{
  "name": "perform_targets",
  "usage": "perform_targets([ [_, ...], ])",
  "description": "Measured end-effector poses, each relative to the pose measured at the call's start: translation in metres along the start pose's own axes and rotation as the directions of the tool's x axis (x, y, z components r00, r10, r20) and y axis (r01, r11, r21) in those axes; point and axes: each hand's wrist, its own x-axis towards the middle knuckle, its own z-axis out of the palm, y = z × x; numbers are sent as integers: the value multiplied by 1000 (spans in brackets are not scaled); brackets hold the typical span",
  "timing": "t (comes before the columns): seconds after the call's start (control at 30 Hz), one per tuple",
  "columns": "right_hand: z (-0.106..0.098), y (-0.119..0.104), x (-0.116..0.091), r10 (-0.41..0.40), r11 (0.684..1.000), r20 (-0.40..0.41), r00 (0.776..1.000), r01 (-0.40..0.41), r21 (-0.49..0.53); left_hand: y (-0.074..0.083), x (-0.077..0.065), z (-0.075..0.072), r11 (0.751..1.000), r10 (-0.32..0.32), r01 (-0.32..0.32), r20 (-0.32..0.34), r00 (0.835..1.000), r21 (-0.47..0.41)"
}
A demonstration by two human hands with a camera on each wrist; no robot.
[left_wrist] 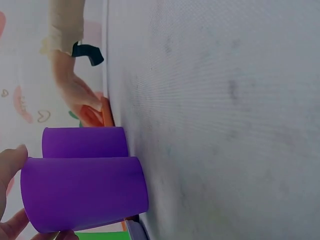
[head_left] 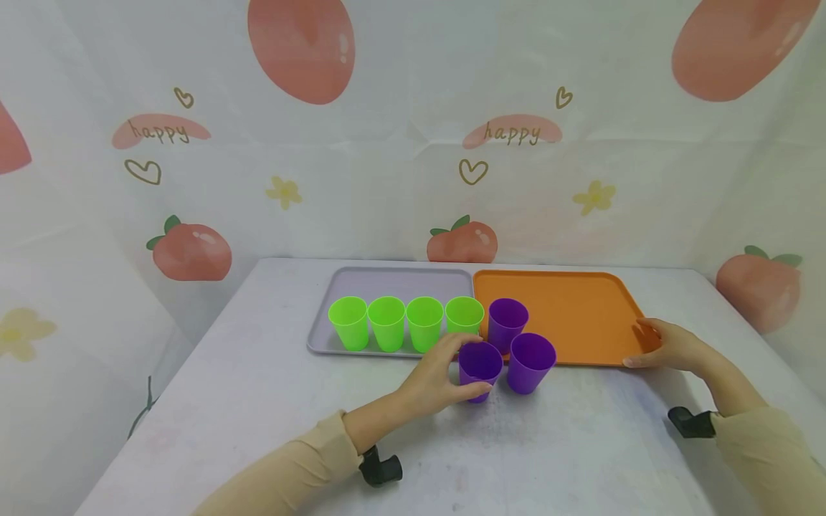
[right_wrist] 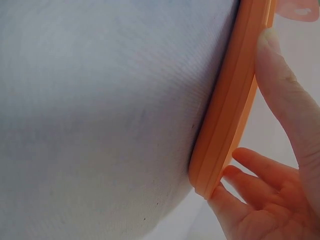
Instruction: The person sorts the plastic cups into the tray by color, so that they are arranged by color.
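My left hand (head_left: 434, 380) holds a purple cup (left_wrist: 85, 192) near its rim, thumb on the near side and fingers round the far side. The cup stands upright at the front edge of the trays. Right beside it is a second purple cup (head_left: 530, 367), and a third purple cup (head_left: 506, 330) sits behind them at the orange tray's left end. Over at the right, my right hand (head_left: 684, 350) grips the front right corner of the orange tray (head_left: 584, 304), its thumb along the front rim and fingers at the side edge (right_wrist: 225, 120).
A grey tray (head_left: 400, 278) adjoins the orange one on the left. Several bright green cups (head_left: 387, 326) stand in a row along its front, the rightmost close to the purple cups. Behind the white table (head_left: 258, 401) hangs a fruit-patterned cloth (head_left: 387, 179).
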Motion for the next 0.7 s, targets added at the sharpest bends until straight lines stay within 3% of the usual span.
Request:
perform_targets([
  [0.2,0,0,1,-7,1000,-3,1000,7,-2,1,1,0,999,-37,37,-3,999,-16],
  [0.7,-1,-2,-1,5,1000,10,1000,-5,12,1,1,0,999,-33,33,-15,999,-26],
])
